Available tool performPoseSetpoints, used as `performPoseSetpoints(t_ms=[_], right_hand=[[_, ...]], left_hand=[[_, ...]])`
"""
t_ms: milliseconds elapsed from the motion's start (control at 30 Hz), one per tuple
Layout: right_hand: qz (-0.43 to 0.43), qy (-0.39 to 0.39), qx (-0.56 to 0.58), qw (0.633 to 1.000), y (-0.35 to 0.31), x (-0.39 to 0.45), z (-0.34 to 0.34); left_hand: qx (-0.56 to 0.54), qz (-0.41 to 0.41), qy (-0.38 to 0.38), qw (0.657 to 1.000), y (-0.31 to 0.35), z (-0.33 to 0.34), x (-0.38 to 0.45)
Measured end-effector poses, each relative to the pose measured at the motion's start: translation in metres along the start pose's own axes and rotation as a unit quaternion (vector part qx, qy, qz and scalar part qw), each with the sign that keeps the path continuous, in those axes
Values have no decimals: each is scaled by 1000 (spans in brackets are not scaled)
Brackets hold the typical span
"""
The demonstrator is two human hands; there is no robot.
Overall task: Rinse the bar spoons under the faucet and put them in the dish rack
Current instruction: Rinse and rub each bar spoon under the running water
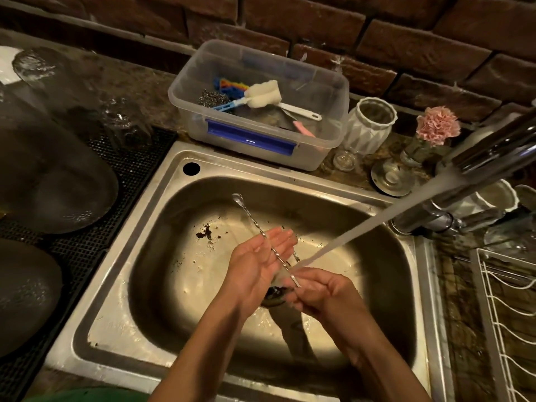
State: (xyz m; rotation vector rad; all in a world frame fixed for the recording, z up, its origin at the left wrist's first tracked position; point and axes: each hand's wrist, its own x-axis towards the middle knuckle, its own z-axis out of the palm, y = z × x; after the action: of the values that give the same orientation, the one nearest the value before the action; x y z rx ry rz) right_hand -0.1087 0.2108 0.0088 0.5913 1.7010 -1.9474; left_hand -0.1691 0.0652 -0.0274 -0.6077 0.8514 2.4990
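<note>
Rinsing bar spoons over sink: long axis 11-to-5 o'clock, lying across flat-fingered left hand, lower ends pinched by right hand under stream; dish rack at 3 o'clock, right hand nearer.

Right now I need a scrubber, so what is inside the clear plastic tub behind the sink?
The clear plastic tub holds a white sponge brush, a steel wool pad, colourful cloths and a pink handle. What lies beneath them is covered.
</note>
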Motion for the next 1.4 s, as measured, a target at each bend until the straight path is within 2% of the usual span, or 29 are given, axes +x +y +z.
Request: performPoseSetpoints(t_ms=[233,333,467,533,633,733,833,867,1000,1200,1400], right_hand=[[-18,77,-18,997,6,-29,-2],[-12,107,-29,994,11,-35,-2],[-22,139,-107,984,19,-41,-2],[-42,157,-203,966,25,-42,-3],[-76,172,-356,915,32,-38,-3],[-100,160,-426,885,39,-33,1],[-102,185,-494,843,45,-26,1],[-90,192,-495,842,46,-22,-1],[-49,176,-431,884,47,-2,-15],[-42,223,-502,835,53,14,-47],[3,236,-537,810,58,25,-65]], left_hand=[[88,-33,-21,995,-23,-9,-12],[86,-50,-26,995,-28,-12,-16],[109,-77,-22,991,-34,-15,-24],[124,-87,-12,988,-37,-17,-28],[131,-93,10,987,-42,-15,-31],[135,-88,26,987,-46,-11,-35],[161,-84,50,982,-47,-12,-34],[167,-90,57,980,-47,-12,-33],[173,-139,82,972,-46,-15,-29],[161,-146,101,971,-43,-22,-26],[161,-130,133,969,-42,-25,-26]])
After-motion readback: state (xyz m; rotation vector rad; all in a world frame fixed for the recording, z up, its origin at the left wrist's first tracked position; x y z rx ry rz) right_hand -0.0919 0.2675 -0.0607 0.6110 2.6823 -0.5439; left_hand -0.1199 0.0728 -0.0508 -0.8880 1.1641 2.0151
